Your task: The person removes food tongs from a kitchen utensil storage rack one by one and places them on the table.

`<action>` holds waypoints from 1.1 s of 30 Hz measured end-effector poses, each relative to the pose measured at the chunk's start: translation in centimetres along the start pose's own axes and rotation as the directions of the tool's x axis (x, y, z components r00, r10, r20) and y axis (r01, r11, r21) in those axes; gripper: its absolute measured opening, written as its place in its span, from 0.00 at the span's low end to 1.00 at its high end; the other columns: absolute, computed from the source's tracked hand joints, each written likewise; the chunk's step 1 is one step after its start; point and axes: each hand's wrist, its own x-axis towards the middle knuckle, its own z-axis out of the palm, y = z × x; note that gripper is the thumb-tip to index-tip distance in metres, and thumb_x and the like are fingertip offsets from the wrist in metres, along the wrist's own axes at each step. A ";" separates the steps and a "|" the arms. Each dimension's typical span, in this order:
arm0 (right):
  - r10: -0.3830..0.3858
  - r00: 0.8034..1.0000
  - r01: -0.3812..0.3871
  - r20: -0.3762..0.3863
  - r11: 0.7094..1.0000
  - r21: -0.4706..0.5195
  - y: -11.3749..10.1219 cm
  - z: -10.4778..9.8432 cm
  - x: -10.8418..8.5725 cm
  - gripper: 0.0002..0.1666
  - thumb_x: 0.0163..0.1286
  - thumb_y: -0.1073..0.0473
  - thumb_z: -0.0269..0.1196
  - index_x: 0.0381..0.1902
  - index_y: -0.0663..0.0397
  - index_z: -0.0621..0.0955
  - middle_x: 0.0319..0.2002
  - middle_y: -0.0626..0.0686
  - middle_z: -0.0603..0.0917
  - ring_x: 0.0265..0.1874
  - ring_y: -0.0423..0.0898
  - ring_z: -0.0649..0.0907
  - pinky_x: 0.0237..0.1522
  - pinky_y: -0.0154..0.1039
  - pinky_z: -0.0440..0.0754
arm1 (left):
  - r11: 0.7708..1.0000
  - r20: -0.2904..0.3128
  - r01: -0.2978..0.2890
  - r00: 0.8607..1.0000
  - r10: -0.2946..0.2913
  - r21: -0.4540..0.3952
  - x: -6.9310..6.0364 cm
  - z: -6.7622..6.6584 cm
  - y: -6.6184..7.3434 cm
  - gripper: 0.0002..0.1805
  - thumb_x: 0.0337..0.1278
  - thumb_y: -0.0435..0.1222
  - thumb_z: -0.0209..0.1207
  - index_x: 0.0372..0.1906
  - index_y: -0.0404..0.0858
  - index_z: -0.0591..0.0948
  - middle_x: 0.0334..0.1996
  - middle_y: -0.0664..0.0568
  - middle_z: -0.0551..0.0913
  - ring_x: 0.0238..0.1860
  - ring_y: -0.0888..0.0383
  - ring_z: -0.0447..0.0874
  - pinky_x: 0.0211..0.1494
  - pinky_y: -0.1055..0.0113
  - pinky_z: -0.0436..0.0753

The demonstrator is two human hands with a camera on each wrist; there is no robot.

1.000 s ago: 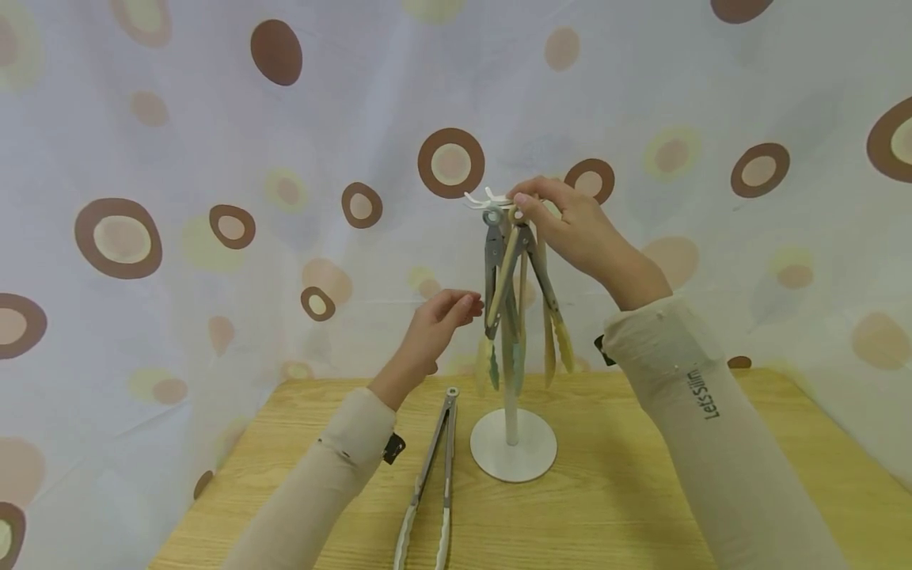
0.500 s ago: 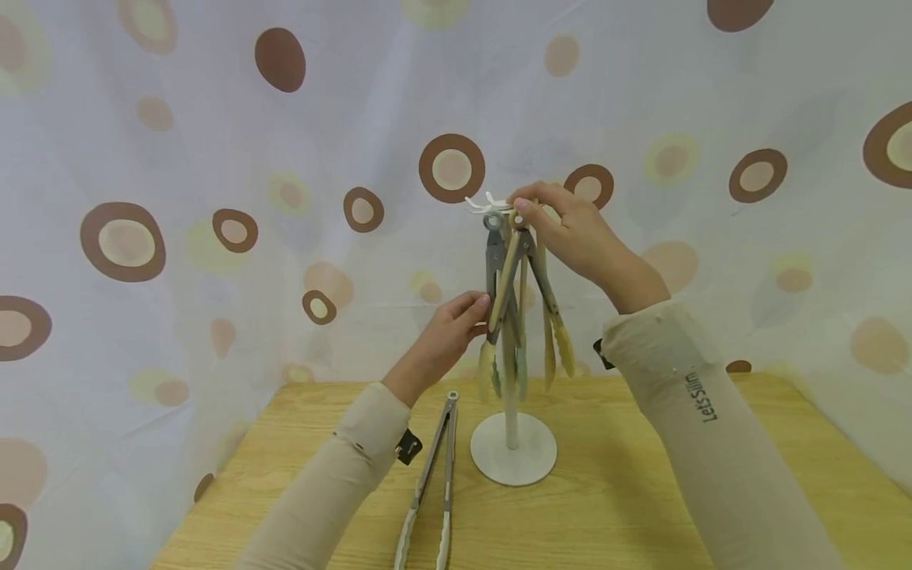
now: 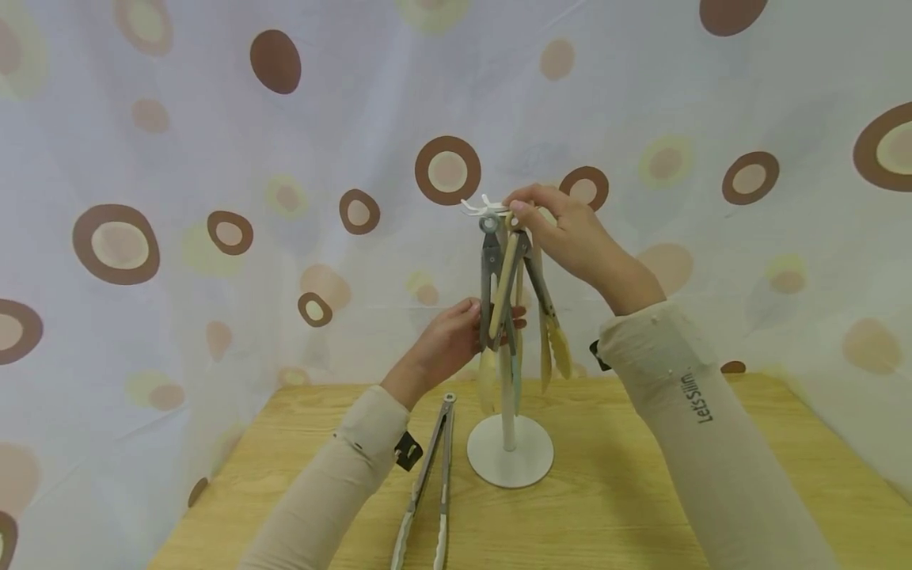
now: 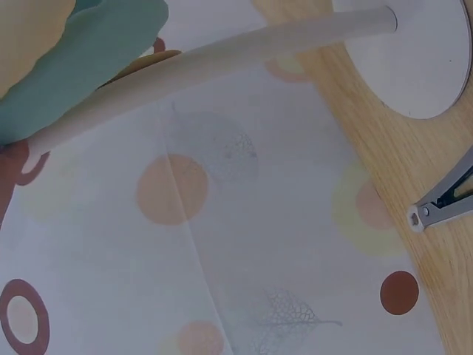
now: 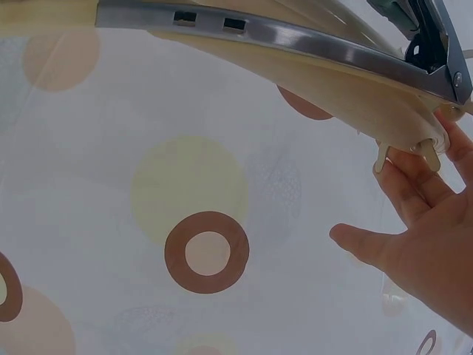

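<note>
A white stand (image 3: 509, 467) bears several hanging tools by its top hooks. My right hand (image 3: 577, 237) pinches the ring end of the yellow-tipped tongs at the hooks; in the right wrist view, the metal arm of these tongs (image 5: 295, 41) spreads out beside that hand (image 5: 436, 237). Left of them hang the teal-ringed tongs (image 3: 487, 273). My left hand (image 3: 442, 344) reaches behind the hanging tongs, its fingers round their arms and showing on the far side. Up close in the left wrist view are a teal tip (image 4: 89, 66) and a pale yellow tip (image 4: 22, 37).
White-tipped metal tongs (image 3: 445, 455) lie on the wooden table (image 3: 620, 491), left of the stand's round base. Yellow utensils (image 3: 545, 356) hang on the stand's right side. A patterned curtain (image 3: 385, 95) rises behind the table.
My left hand has moved right, from beside the hanging tongs to behind and around them, and their arms have drawn closer together. The right hand has stayed at the hooks.
</note>
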 end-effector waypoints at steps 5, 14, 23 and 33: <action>-0.001 1.000 0.001 0.000 1.000 0.004 0.0 0.0 0.1 0.24 0.75 0.39 0.47 0.60 0.43 0.75 0.68 0.51 0.67 0.69 0.55 0.63 0.64 0.62 0.59 | 0.999 0.025 -0.006 1.000 0.007 -0.032 0.0 0.1 -0.2 0.19 0.78 0.40 0.31 0.55 0.43 0.73 0.55 0.51 0.79 0.61 0.50 0.74 0.68 0.51 0.63; 0.000 1.000 0.000 0.000 1.000 0.002 0.0 -0.1 0.0 0.24 0.75 0.39 0.47 0.59 0.43 0.75 0.67 0.51 0.68 0.69 0.55 0.64 0.63 0.62 0.60 | 0.997 0.073 -0.008 0.997 0.014 -0.078 0.1 0.2 -0.4 0.27 0.78 0.39 0.30 0.70 0.23 0.55 0.56 0.52 0.77 0.59 0.55 0.75 0.70 0.53 0.61; 0.003 1.000 -0.002 0.007 1.000 -0.011 0.1 -0.1 0.0 0.25 0.75 0.39 0.46 0.60 0.44 0.74 0.68 0.52 0.68 0.69 0.56 0.63 0.64 0.62 0.59 | 0.999 0.057 0.000 0.998 0.002 -0.045 -0.1 0.2 -0.1 0.29 0.78 0.41 0.31 0.71 0.24 0.54 0.59 0.50 0.73 0.59 0.54 0.74 0.71 0.51 0.57; 0.000 1.000 0.000 0.009 1.000 -0.008 0.2 -0.1 0.1 0.26 0.75 0.38 0.46 0.60 0.43 0.74 0.68 0.52 0.67 0.69 0.57 0.63 0.63 0.63 0.60 | 0.997 0.055 -0.039 0.998 0.043 -0.062 -0.1 -0.2 -0.1 0.24 0.77 0.42 0.36 0.66 0.31 0.65 0.52 0.52 0.78 0.58 0.52 0.74 0.63 0.60 0.68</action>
